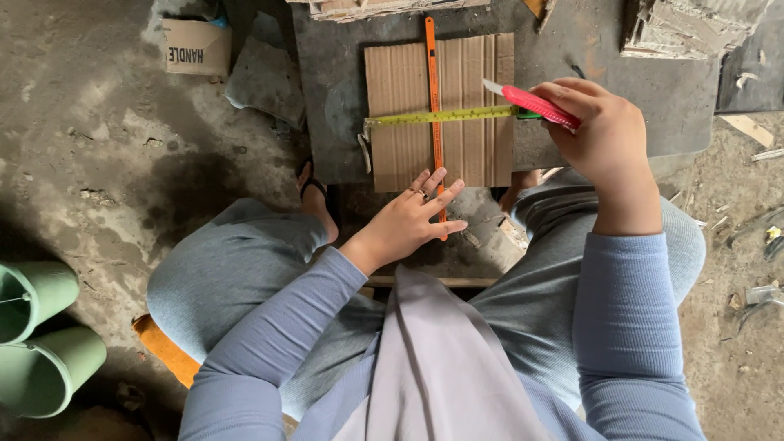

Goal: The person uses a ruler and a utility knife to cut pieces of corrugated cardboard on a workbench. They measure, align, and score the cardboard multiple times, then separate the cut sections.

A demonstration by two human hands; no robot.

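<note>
A rectangular piece of brown corrugated cardboard [469, 82] lies on a dark board [588, 65] in front of me. An orange ruler [433, 73] runs lengthwise down the cardboard, and a yellow measuring tape [445, 116] stretches across it. My left hand [412, 216] presses its spread fingers on the near end of the ruler at the cardboard's near edge. My right hand [604, 135] grips a red utility knife [535, 104] with its blade out, together with the tape's right end, at the cardboard's right edge.
A small cardboard box [196, 47] sits on the concrete floor at far left. Green rubber boots [37, 335] lie at the left edge. Stacked cardboard scraps [694, 24] rest at far right. My knees and feet flank the dark board.
</note>
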